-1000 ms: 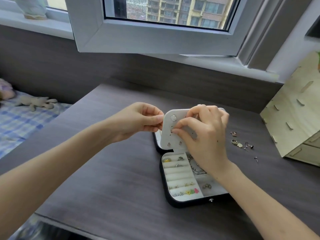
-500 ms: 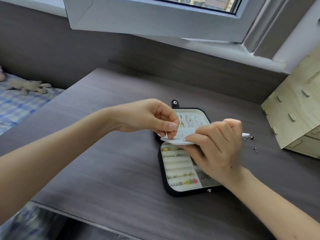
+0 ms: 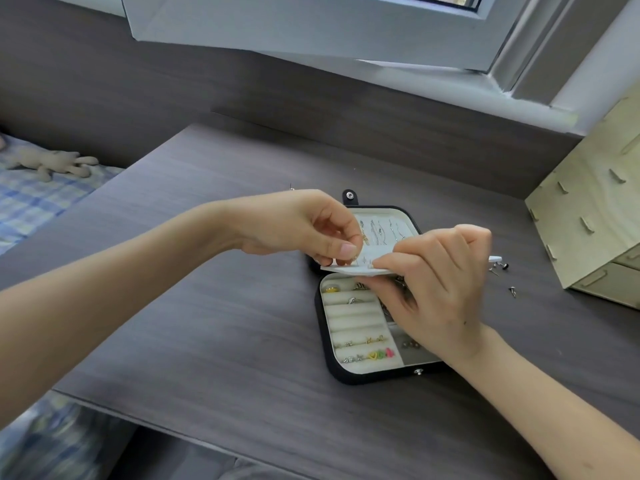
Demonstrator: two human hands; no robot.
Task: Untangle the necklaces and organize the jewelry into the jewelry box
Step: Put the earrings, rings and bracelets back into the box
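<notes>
We see the black jewelry box [image 3: 353,318] lying open right of the counter's [image 3: 207,323] middle, with rings [image 3: 330,289] and small earrings [image 3: 375,339] in its cream slots. Our left hand [image 3: 304,223] pinches the left end of the white earring panel [image 3: 372,256], held flat across the box. Our right hand [image 3: 440,285] pinches its front edge. Loose studs [image 3: 502,266] lie toward the counter's right edge, near a wooden organizer [image 3: 588,220].

Both forearms [image 3: 104,289] are bare back from the fingers. The left hand [image 3: 294,223] shows a short, rounded thumbnail [image 3: 347,250]. The right hand [image 3: 440,289] bears a small dark speck [image 3: 465,322] behind the knuckles.
</notes>
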